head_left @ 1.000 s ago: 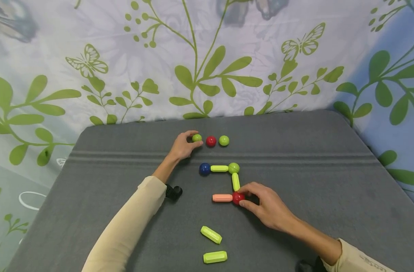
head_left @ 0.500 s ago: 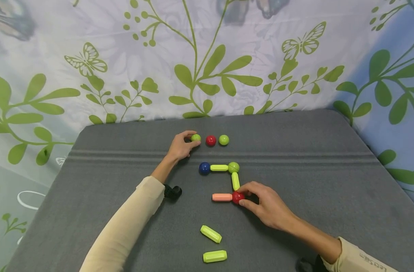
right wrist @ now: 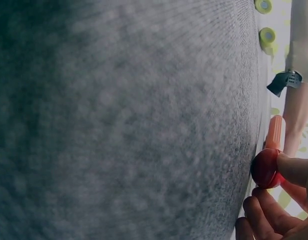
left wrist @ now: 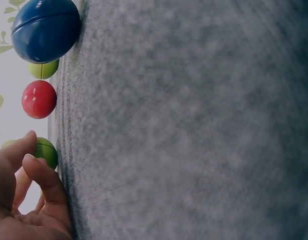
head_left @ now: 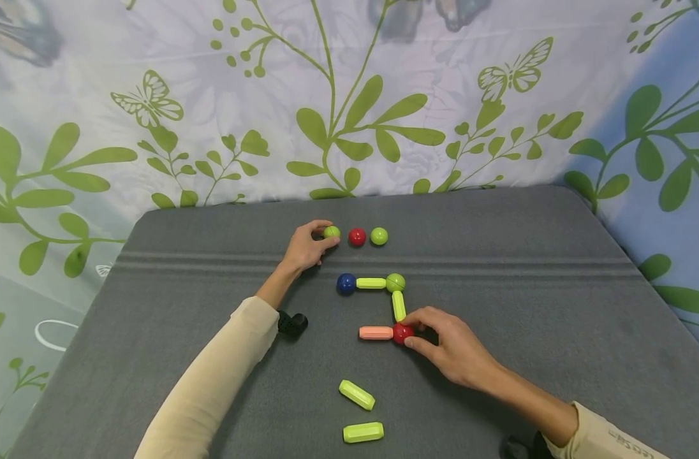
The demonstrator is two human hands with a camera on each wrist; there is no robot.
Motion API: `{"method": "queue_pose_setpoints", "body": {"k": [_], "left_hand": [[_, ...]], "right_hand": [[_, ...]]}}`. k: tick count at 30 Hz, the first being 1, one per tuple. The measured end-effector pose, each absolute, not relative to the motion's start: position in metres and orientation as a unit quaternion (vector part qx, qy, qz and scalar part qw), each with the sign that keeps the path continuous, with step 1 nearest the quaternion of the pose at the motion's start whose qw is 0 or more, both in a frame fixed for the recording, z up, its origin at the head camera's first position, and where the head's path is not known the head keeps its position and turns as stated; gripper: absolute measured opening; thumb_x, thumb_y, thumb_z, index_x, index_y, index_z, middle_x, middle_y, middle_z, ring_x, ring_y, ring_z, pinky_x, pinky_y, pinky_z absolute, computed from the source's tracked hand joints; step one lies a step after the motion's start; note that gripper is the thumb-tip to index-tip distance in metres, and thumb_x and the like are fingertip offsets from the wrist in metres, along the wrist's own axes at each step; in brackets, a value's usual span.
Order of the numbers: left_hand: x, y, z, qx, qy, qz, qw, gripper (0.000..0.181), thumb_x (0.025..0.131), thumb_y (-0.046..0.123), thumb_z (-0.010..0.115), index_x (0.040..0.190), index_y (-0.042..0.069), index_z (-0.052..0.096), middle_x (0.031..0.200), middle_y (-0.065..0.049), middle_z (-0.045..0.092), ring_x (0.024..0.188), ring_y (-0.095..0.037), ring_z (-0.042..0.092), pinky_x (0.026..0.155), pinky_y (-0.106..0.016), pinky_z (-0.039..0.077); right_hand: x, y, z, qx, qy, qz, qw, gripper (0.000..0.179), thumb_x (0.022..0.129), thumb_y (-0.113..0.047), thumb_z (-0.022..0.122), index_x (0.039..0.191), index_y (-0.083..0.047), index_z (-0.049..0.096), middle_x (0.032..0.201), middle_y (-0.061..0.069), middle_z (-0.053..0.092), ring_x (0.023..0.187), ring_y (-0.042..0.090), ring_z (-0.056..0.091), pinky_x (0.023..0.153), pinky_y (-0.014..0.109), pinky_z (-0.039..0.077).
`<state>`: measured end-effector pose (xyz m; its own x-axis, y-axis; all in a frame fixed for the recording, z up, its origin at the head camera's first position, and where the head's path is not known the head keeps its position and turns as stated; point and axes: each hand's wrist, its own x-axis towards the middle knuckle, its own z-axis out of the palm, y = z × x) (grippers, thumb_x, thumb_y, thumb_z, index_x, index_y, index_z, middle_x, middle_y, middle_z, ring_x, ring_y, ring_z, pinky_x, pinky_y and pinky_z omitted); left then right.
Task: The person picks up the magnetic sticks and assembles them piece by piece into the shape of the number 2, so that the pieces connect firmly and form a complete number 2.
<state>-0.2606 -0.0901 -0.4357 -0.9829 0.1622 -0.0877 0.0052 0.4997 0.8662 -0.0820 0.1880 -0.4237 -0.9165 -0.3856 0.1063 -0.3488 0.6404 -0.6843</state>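
Observation:
At the back of the table, my left hand (head_left: 307,246) holds a green ball (head_left: 331,232) between thumb and fingers. A loose red ball (head_left: 358,237) and another green ball (head_left: 379,236) stand in a row to its right. My right hand (head_left: 455,347) pinches a red ball (right wrist: 265,169) at the corner of a joined chain. From that ball an orange rod (head_left: 375,333) points left and a yellow-green rod (head_left: 398,306) runs away from me to a green ball (head_left: 395,282). A second yellow-green rod (head_left: 371,283) links this to a blue ball (head_left: 346,284).
Two loose yellow-green rods, one slanted (head_left: 357,394) and one level (head_left: 363,432), lie near the front of the grey cloth-covered table (head_left: 499,255). A leaf-patterned curtain (head_left: 212,95) hangs behind it. Black wrist cameras (head_left: 293,324) sit on both wrists.
My left hand and the green ball have shifted very slightly left, away from the loose red ball. The right hand and the chain stay where they were.

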Motion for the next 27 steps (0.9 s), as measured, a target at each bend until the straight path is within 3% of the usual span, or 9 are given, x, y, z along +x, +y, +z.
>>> {"method": "queue_pose_setpoints", "body": {"k": [13, 27], "left_hand": [[-0.257, -0.09, -0.432, 0.026, 0.84, 0.537, 0.075, 0.044, 0.096, 0.021, 0.068, 0.136, 0.007, 0.057, 0.123, -0.016, 0.055, 0.062, -0.014, 0.054, 0.047, -0.024, 0.046], [-0.221, -0.093, -0.414, 0.008, 0.811, 0.582, 0.054, 0.04, 0.095, 0.028, 0.069, 0.131, 0.011, 0.06, 0.116, -0.01, 0.058, 0.067, -0.023, 0.055, 0.046, -0.024, 0.044]], "right_hand": [[-0.082, 0.187, -0.423, -0.201, 0.906, -0.372, 0.025, 0.027, 0.086, -0.011, 0.077, 0.111, -0.019, 0.069, 0.099, -0.013, 0.061, 0.089, 0.01, 0.057, 0.077, 0.034, 0.049], [-0.082, 0.187, -0.423, -0.197, 0.909, -0.366, 0.027, 0.027, 0.086, -0.012, 0.078, 0.111, -0.018, 0.069, 0.1, -0.013, 0.061, 0.09, 0.01, 0.057, 0.078, 0.036, 0.049]]}}
